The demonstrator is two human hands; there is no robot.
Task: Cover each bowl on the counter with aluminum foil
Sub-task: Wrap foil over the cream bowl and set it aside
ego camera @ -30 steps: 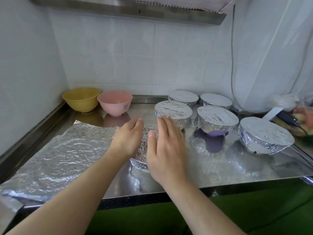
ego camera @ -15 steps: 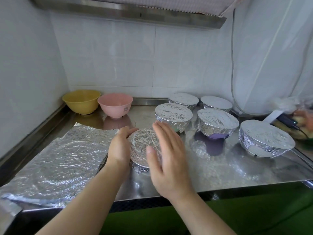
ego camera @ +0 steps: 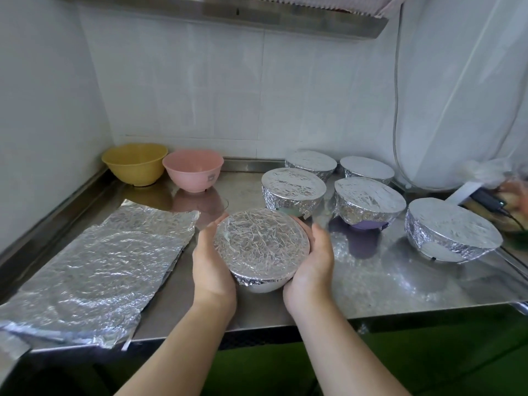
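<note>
Left of the left hand [ego camera: 210, 261], spare foil sheets [ego camera: 94, 261] lie on the worktop [ego camera: 400, 281]. Both hands, left and right hand [ego camera: 311, 261], cup the freshly wrapped bowl [ego camera: 261, 250]. Yellow bowl [ego camera: 134, 162] and pink bowl [ego camera: 193, 170] beyond look uncovered; next, set this one down.

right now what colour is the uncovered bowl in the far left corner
Yellow bowl, seen best in the head view.

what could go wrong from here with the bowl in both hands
1. The foil-covered bowl is cupped between the left hand and right hand; squeezing may tear or loosen its crinkled foil.
2. Setting it down among the covered bowls could dent their foil.
</note>
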